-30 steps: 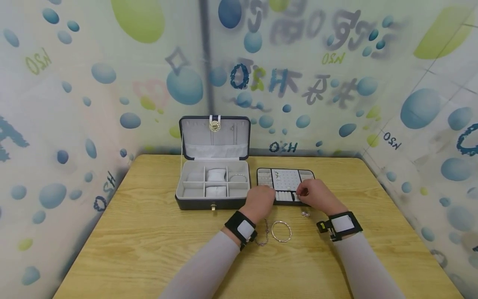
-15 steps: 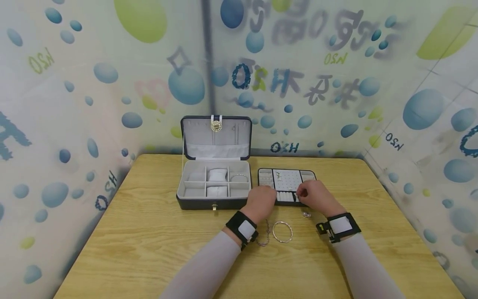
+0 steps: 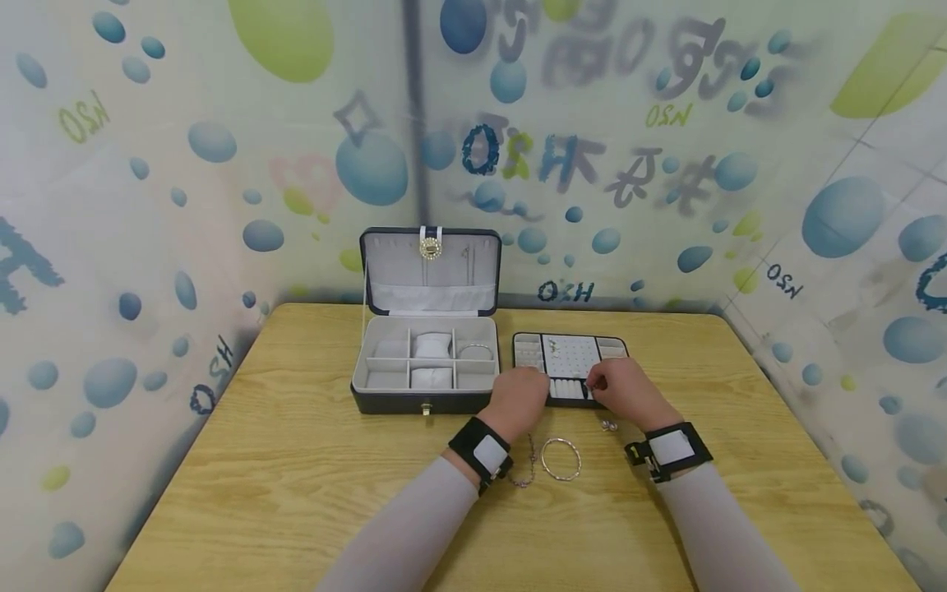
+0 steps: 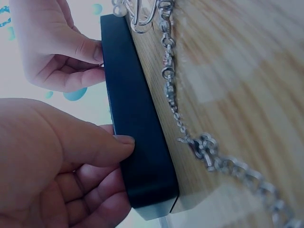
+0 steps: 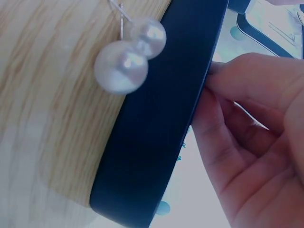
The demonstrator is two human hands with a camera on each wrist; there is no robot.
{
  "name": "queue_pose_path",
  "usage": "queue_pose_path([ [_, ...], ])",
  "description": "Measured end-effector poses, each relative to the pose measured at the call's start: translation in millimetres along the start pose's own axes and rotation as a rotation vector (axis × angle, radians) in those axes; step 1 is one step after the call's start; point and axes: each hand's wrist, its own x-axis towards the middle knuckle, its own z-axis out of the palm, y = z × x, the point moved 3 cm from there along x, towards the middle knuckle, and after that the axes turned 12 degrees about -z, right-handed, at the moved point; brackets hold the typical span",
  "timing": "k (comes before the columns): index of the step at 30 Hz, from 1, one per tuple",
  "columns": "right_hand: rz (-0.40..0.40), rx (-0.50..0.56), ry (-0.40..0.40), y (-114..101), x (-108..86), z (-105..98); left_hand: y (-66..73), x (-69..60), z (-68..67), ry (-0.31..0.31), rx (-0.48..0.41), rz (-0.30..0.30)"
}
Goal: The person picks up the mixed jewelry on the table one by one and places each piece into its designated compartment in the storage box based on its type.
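A flat dark-edged jewelry tray [image 3: 573, 357] lies on the table, with a studded panel and ring rolls. My left hand [image 3: 519, 401] grips its front-left edge, thumb on the dark side wall [image 4: 135, 104] in the left wrist view. Over the ring rolls, my right hand [image 3: 629, 390] pinches with thumb and index finger. A sliver of a small silver piece [image 4: 101, 64] shows at those fingertips; the rest is hidden. Pearl earrings [image 5: 121, 67] lie before the tray near my right hand. A silver chain bracelet [image 4: 168, 71] and a bangle [image 3: 561, 459] lie nearer me.
To the left stands an open jewelry box [image 3: 425, 403], its lid upright against the back. Small cushions [image 3: 431, 346] and a bangle [image 3: 476, 351] sit in its compartments. A patterned wall rises behind the wooden table [image 3: 296, 460].
The head view has shifted slightly. My hands stay at the tray, with hardly any visible movement.
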Motion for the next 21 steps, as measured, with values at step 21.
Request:
queue_pose_path([
  [21,-0.003,-0.013,-0.015,0.3,-0.2,1.0,0.0,2.1,2.3,-0.025,0.003,-0.006],
])
